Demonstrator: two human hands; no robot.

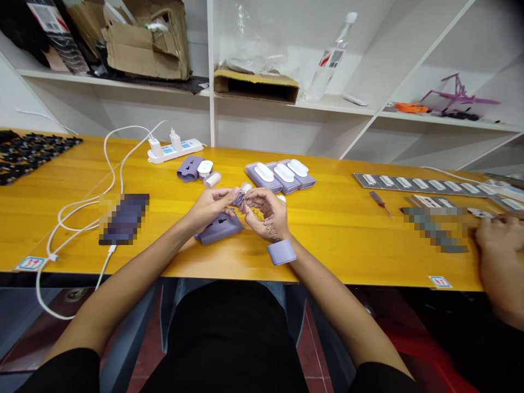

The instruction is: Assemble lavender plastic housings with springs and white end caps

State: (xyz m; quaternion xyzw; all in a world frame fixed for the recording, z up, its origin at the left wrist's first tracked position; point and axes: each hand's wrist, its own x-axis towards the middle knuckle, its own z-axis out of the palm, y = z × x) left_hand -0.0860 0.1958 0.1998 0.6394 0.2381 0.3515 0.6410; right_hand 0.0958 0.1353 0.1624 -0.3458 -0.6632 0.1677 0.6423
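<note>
In the middle, above the yellow table, my left hand [210,207] pinches a small bluish-purple end piece [238,198] between thumb and fingers. My right hand [272,210] is closed around a coiled cord [258,210] beside that piece, and the two hands nearly touch. The coil runs down past the right palm to a lavender band [281,252] by my right wrist; whether it goes round the wrist I cannot tell. Beneath my hands lies a lavender case [220,228] with dark slots. A pale pink rounded part [245,187] shows just behind the fingertips.
Behind stand three lavender boxes with white ovals [273,173], another slotted case [190,168], a white round-cornered plug piece [205,168] and a pink cylinder [212,179]. A power strip [180,150], white cable [61,213] and blurred phone [126,218] lie left. Right: screwdriver [380,203], another person's hand [499,240].
</note>
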